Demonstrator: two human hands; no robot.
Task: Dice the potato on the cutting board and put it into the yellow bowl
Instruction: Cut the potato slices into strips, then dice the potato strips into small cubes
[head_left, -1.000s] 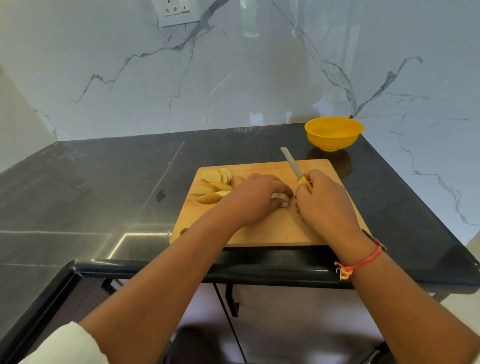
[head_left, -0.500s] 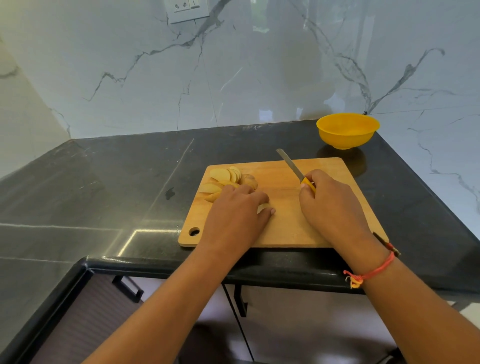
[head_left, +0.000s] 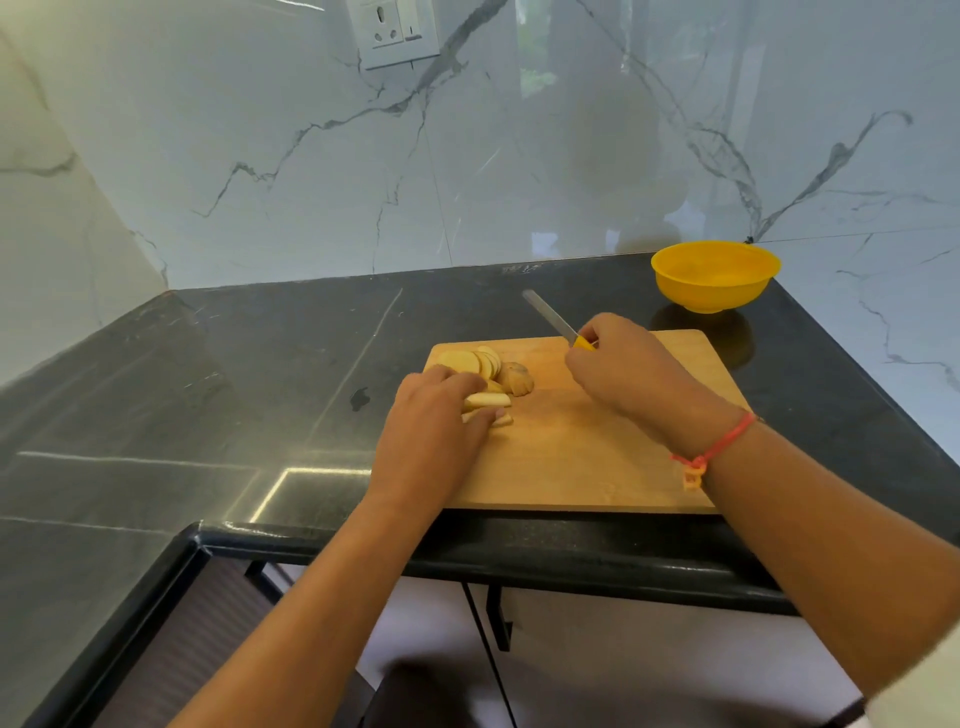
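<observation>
A wooden cutting board (head_left: 597, 457) lies on the black counter. Several pale potato slices (head_left: 475, 364) and a skin-on end piece (head_left: 517, 378) sit at its far left corner. My left hand (head_left: 441, 421) lies over the left part of the pile and pinches a slice (head_left: 488, 400) between fingers and thumb. My right hand (head_left: 623, 369) grips a knife (head_left: 553, 318) by its yellow handle, blade raised and pointing away to the left, clear of the potato. The yellow bowl (head_left: 714, 275) stands empty beyond the board's far right corner.
The black counter (head_left: 234, 395) stretches left of the board, with a dark smear (head_left: 359, 399) near the board's left edge. A marble wall with a socket (head_left: 392, 31) rises behind. The counter's front edge runs just below the board.
My left hand has slid left along the board with potato pieces to the pile of slices. My right hand has lifted the knife slightly and stayed at the board's far side.
</observation>
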